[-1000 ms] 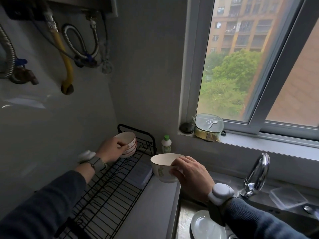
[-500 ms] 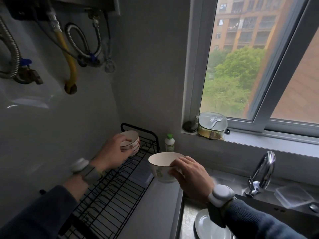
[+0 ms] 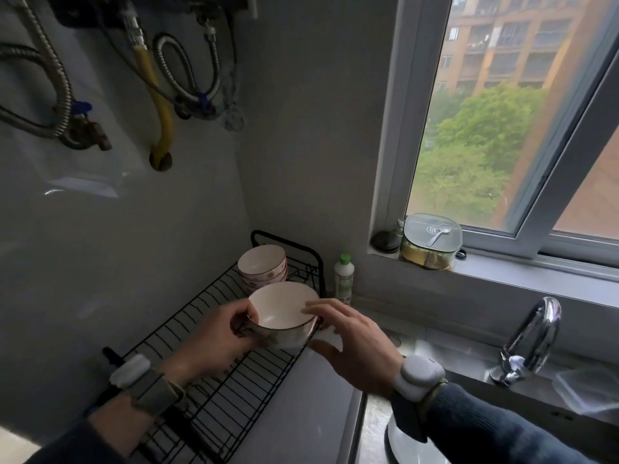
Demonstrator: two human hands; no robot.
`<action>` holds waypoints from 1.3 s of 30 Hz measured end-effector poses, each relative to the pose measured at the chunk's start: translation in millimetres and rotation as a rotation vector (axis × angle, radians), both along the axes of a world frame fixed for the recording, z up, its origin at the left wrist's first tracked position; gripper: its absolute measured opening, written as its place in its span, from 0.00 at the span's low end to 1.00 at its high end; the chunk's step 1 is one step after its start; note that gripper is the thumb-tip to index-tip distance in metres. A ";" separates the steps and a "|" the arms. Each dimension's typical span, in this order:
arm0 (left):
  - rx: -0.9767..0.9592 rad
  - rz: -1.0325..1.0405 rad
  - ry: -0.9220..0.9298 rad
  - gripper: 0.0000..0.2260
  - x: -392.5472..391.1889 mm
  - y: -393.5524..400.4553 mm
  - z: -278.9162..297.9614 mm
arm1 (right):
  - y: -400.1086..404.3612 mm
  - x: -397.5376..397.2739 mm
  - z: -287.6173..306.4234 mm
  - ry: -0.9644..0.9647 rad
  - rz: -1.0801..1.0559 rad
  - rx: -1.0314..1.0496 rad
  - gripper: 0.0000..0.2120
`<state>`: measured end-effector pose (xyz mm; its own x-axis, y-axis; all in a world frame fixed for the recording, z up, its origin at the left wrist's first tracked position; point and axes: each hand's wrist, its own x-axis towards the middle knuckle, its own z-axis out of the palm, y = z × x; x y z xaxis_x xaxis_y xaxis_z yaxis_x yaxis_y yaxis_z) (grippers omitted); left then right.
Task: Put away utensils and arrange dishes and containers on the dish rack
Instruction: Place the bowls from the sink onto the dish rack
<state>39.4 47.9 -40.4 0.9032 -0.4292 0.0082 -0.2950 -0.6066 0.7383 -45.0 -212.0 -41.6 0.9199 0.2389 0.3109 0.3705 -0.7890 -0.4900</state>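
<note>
The left hand (image 3: 217, 343) now grips the big bowl (image 3: 283, 314) over the dish rack (image 3: 214, 390). The right hand (image 3: 355, 343) lets go, fingers loose. The stacked bowls (image 3: 263, 266) sit free at the far end, so this bowl goes down next, I think.

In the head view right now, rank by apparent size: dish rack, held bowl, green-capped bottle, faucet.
1. Dish rack.
2. Held bowl, though nearness to the camera enlarges it.
3. Faucet, close to the bowl, so that order is unsure.
4. Bottle, smallest.
</note>
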 end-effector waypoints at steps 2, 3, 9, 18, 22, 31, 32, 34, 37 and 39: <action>0.051 0.090 -0.069 0.18 9.0 21.8 -7.1 | -5.0 -1.1 -3.2 0.045 -0.001 -0.016 0.26; 0.064 0.133 -0.097 0.19 13.1 32.2 -10.6 | -8.4 -1.7 -5.9 0.059 -0.003 -0.030 0.27; 0.090 0.322 -0.147 0.18 19.6 53.6 -18.8 | -24.0 -6.5 -26.0 0.106 -0.058 -0.057 0.25; 0.135 0.419 -0.086 0.20 28.6 50.2 -27.5 | -33.1 -14.6 -31.7 0.192 -0.098 -0.060 0.22; 0.190 0.424 -0.042 0.19 35.1 57.8 -33.2 | -36.2 -16.0 -38.3 0.231 -0.114 -0.074 0.21; 0.215 0.371 0.012 0.20 38.5 62.8 -38.3 | -34.9 -15.8 -49.1 0.297 -0.120 -0.099 0.21; 0.219 0.361 0.009 0.21 38.2 62.6 -38.3 | -34.5 -15.8 -49.5 0.299 -0.118 -0.104 0.20; 0.217 0.354 0.012 0.23 38.3 64.3 -40.1 | -34.1 -16.0 -50.3 0.302 -0.114 -0.113 0.19; 0.207 0.355 0.025 0.25 40.5 69.2 -45.0 | -34.2 -16.9 -52.5 0.309 -0.118 -0.116 0.18; 0.215 0.352 0.033 0.28 42.0 70.8 -47.2 | -35.1 -17.7 -54.2 0.312 -0.121 -0.113 0.19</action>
